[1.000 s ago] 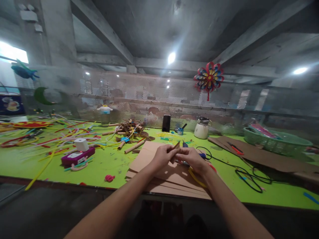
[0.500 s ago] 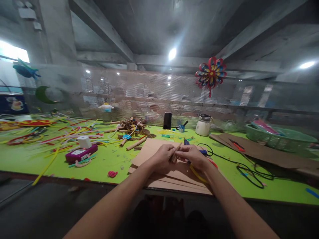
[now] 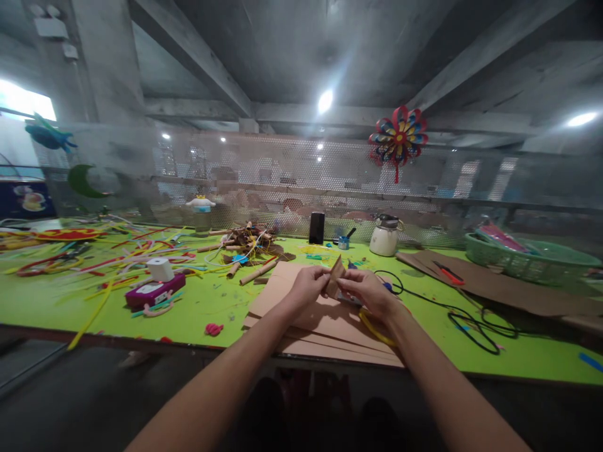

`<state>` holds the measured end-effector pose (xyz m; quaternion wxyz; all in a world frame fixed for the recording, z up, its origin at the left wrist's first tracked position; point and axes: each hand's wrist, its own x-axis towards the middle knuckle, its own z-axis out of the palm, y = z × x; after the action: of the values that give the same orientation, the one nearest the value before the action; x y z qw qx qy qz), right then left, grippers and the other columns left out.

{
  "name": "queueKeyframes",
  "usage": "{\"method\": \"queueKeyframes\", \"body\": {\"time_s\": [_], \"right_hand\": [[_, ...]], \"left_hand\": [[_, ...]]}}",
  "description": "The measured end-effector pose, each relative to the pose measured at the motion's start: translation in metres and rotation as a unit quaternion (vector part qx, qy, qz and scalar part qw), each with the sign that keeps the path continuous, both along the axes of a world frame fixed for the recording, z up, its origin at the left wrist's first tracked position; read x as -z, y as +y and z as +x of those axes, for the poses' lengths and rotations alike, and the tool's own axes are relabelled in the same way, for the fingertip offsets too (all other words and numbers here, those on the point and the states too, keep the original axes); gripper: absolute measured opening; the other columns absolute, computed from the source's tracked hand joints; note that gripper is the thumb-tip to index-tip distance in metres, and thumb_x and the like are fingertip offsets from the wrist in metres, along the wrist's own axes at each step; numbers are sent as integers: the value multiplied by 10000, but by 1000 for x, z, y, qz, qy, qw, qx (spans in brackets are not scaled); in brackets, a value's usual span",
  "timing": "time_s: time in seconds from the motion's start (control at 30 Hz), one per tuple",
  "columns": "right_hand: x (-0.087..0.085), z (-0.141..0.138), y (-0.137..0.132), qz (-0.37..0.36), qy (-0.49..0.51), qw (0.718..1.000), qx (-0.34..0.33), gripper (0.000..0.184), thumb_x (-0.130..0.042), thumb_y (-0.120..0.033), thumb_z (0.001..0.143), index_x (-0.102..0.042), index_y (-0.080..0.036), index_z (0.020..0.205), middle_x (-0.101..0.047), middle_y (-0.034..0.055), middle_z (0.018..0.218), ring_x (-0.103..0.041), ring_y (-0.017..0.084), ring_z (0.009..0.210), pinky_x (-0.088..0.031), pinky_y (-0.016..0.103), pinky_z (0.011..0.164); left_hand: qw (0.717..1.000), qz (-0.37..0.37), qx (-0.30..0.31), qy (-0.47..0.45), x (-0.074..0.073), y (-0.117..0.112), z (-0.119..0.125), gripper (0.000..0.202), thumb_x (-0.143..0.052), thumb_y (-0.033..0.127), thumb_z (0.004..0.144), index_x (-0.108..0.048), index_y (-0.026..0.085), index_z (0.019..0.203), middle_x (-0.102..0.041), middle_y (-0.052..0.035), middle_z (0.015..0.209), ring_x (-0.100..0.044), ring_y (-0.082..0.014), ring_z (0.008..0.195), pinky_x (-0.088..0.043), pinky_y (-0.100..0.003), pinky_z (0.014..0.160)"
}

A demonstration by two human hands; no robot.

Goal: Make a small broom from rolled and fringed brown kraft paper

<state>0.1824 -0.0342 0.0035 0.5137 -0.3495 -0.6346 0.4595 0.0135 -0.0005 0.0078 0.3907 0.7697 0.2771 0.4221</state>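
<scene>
Between my two hands a small piece of brown paper point(image 3: 335, 276) stands up, bent or folded. My left hand point(image 3: 309, 285) grips its left side with the fingertips. My right hand point(image 3: 367, 290) pinches its right side. Both hands are above a stack of brown paper sheets point(image 3: 301, 329) at the table's front edge. Under my right wrist lies a yellow strip point(image 3: 374, 329), partly covered. Just beyond my right hand a blue-handled tool point(image 3: 388, 286) shows, mostly hidden, by a black cord point(image 3: 424, 301).
Left stand a purple box point(image 3: 155, 292) and a pile of brown paper rolls point(image 3: 249, 242). A phone point(image 3: 317, 228) and cream jug point(image 3: 384, 237) stand at the back. At right are red-handled scissors point(image 3: 450, 274) on brown paper and a green basket point(image 3: 532, 263).
The brown paper piece has been turned and opened, so a broader face shows. My fingers have shifted their hold on it, while my arms stay nearly in place.
</scene>
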Motion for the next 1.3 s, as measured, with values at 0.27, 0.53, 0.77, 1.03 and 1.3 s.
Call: {"method": "queueKeyframes", "body": {"time_s": [0.27, 0.53, 0.77, 1.03, 1.3], "right_hand": [[0, -2, -2, -4, -25, 1000, 6, 278, -692, -391, 660, -646, -122, 709, -568, 2, 601, -422, 82, 523, -292, 235, 526], [3, -3, 0, -10, -33, 999, 11, 292, -697, -398, 650, -621, -117, 674, -526, -17, 533, -410, 72, 474, -288, 233, 490], [9, -2, 6, -51, -13, 998, 33, 303, -724, -405, 617, -604, -127, 632, -551, -10, 513, -433, 70, 427, -308, 222, 448], [8, -3, 4, -58, -30, 998, 20, 323, -719, -414, 627, -658, -107, 705, -599, 17, 566, -475, 73, 462, -334, 218, 475], [3, -4, 0, 9, -127, 992, 27, 348, -645, -471, 689, -632, -128, 631, -579, 4, 537, -474, 93, 477, -329, 224, 471]], "left_hand": [[1000, 6, -12, 8, 2, -3, 1, 261, -430, 335, 803, -548, 132, 689, -544, 4, 570, -492, -91, 497, -398, -199, 485], [1000, -22, 8, 3, -7, -8, -1, 245, -485, 294, 741, -622, 103, 672, -581, -16, 588, -492, -106, 551, -374, -205, 527], [985, 127, -58, 97, -3, -14, -2, 299, -401, 233, 791, -677, 124, 828, -659, -48, 730, -538, -131, 627, -389, -216, 599], [971, 184, -48, 145, 0, -18, -4, 221, -514, 239, 745, -650, 123, 874, -671, -82, 814, -568, -156, 678, -387, -221, 602], [980, 136, -29, 144, -1, -16, -2, 175, -534, 230, 696, -642, 120, 778, -653, -57, 726, -542, -139, 638, -376, -210, 559]]}}
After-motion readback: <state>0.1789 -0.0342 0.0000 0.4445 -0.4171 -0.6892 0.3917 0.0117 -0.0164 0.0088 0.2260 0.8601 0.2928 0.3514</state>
